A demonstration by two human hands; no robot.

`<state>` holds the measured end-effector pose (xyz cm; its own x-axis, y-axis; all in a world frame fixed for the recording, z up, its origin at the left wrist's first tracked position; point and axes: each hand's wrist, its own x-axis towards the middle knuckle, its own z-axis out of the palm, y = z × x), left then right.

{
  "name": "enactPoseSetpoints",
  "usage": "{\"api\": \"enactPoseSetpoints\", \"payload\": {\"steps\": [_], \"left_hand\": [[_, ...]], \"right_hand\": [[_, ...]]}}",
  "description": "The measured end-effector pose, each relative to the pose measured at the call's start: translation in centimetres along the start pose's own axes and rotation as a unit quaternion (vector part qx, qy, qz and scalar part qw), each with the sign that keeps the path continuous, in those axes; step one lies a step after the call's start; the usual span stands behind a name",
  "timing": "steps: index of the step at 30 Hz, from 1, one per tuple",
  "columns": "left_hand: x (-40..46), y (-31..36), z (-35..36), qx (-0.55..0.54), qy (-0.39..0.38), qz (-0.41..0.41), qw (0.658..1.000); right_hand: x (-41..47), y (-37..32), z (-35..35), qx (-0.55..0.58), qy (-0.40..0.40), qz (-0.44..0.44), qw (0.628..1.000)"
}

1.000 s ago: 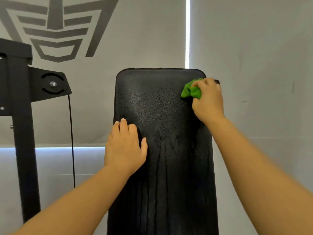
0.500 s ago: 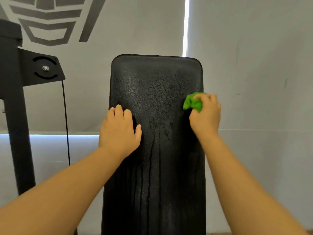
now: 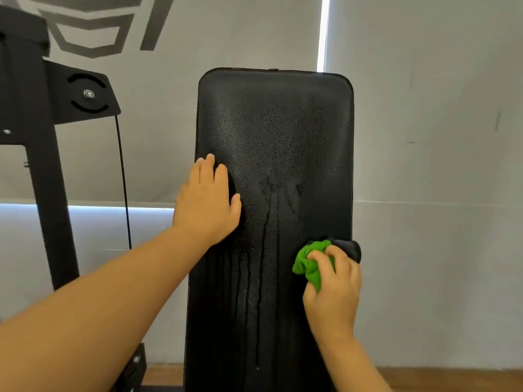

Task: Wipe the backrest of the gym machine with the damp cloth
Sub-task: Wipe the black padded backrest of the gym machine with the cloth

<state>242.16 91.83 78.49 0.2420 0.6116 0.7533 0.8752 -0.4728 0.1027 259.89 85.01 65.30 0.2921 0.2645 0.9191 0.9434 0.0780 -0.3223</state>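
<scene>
Right hand (image 3: 334, 287), grip closed on bunched green damp cloth (image 3: 310, 263), presses it against the right edge of the upright black textured backrest (image 3: 276, 131). Left hand (image 3: 206, 202) flat, open, at its left edge.

No readable text, labels or numbers, only a grey angular emblem (image 3: 93, 26) on the wall, above the left hand (image 3: 208, 202)

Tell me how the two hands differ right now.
The left hand lies flat and open on the backrest; the right hand is closed around the green cloth. The left hand sits at the pad's left edge, higher up; the right hand is at the right edge, lower down. Both are bare and touch the backrest.
</scene>
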Motion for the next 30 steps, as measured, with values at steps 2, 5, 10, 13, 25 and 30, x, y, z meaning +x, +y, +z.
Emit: {"api": "enactPoseSetpoints", "payload": {"steps": [2, 5, 10, 13, 25, 30], "left_hand": [[0.0, -0.2, -0.5, -0.006, -0.002, 0.007, 1.000], [0.0, -0.6, -1.2, 0.006, 0.007, 0.024, 1.000], [-0.3, -0.9, -2.0, 0.054, 0.012, 0.057, 0.997], [-0.6, -0.9, -1.9, 0.058, 0.004, 0.056, 0.997], [-1.8, -1.0, -1.0, 0.054, -0.023, 0.062, 0.996], [-2.4, -1.3, -1.2, 0.067, -0.024, 0.076, 0.995]], "right_hand": [[1.4, -0.3, 0.0, 0.003, 0.004, -0.018, 1.000], [6.3, -1.7, 0.4, 0.011, 0.009, -0.036, 0.999], [15.4, -5.5, 1.0, -0.003, 0.010, 0.022, 1.000], [14.0, -6.0, 1.2, -0.015, 0.002, 0.019, 1.000], [2.3, -5.3, 1.7, -0.002, -0.017, -0.059, 0.998], [10.9, -9.0, 2.4, 0.000, 0.009, -0.027, 1.000]]}}
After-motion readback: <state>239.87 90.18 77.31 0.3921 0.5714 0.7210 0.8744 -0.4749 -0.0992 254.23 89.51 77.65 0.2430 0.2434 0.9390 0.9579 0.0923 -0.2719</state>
